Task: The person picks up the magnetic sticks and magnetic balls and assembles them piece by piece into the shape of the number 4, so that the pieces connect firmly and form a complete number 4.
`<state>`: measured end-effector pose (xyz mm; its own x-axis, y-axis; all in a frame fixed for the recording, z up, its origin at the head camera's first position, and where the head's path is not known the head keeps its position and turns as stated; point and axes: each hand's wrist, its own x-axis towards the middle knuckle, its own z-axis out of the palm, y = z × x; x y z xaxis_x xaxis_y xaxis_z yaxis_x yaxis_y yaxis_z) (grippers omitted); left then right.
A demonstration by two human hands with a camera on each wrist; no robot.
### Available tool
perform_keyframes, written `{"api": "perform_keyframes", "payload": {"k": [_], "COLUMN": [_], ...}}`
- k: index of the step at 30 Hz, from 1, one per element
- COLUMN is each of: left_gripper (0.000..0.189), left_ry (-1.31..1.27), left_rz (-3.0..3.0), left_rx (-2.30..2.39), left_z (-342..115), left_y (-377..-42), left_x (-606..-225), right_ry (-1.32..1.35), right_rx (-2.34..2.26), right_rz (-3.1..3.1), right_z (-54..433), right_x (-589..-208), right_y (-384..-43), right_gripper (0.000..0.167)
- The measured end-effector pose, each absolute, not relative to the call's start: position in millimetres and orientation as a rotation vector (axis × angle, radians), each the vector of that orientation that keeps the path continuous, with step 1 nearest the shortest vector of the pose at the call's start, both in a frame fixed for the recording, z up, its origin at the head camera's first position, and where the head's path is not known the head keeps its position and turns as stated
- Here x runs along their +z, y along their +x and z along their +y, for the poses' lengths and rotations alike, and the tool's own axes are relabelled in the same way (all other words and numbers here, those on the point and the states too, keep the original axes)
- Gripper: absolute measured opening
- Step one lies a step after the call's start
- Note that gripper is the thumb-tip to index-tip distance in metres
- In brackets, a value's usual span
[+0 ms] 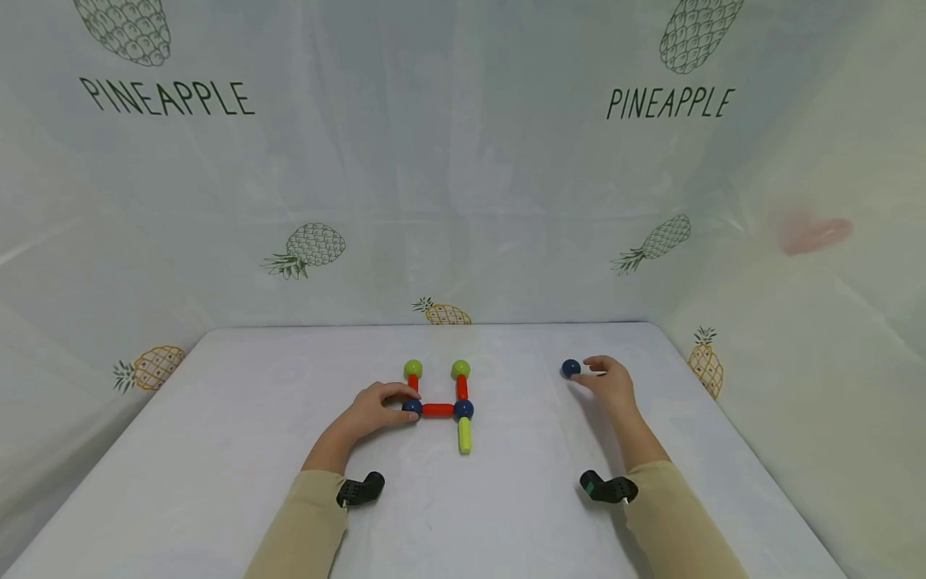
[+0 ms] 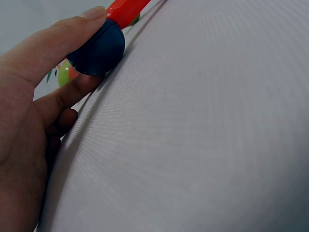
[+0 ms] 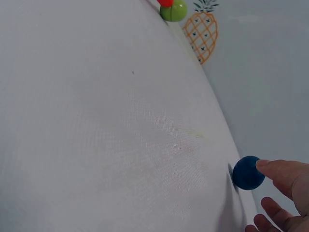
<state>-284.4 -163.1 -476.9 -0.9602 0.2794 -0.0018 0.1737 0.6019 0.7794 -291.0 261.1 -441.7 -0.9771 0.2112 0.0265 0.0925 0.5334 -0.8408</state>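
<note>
My left hand [image 1: 376, 406] pinches a dark blue ball [image 2: 101, 50] between thumb and fingers. This ball is the left corner of a figure of balls and rods lying on the table. A red rod [image 1: 438, 410] joins it to a second blue ball [image 1: 464, 409]. From each blue ball a red rod runs back to a green ball, one left [image 1: 413, 368] and one right [image 1: 460, 368]. A yellow-green rod [image 1: 465, 436] points forward from the right corner. At the right, my right hand [image 1: 611, 386] touches a loose blue ball [image 3: 248, 173] with its thumb, the other fingers spread apart from it.
The white-covered table [image 1: 521, 498] has its back edge just behind the balls. A pale curtain [image 1: 463, 177] printed with pineapples hangs behind and at the sides. Black wrist cameras, left [image 1: 360, 489] and right [image 1: 608, 487], stick out from the sleeves.
</note>
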Motion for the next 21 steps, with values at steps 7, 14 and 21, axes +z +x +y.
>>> {"api": "perform_keyframes", "payload": {"k": [7, 14, 21], "left_gripper": [0.029, 0.029, 0.029], "left_ry": [0.377, 0.358, 0.360], "left_rz": [2.701, 2.702, 2.703], "left_rx": [1.284, 1.284, 1.289], "left_z": [-162, -161, -162], "left_y": [-285, -284, -284], "left_x": [-477, -476, -477], "right_ry": [-0.263, -0.262, -0.269], "right_rx": [1.412, 1.399, 1.377], "right_rz": [-2.659, -2.667, -2.688], "right_z": [255, 253, 252], "right_x": [-443, -446, -449], "right_y": [-297, -305, -313], "right_gripper": [0.046, 0.046, 0.047]}}
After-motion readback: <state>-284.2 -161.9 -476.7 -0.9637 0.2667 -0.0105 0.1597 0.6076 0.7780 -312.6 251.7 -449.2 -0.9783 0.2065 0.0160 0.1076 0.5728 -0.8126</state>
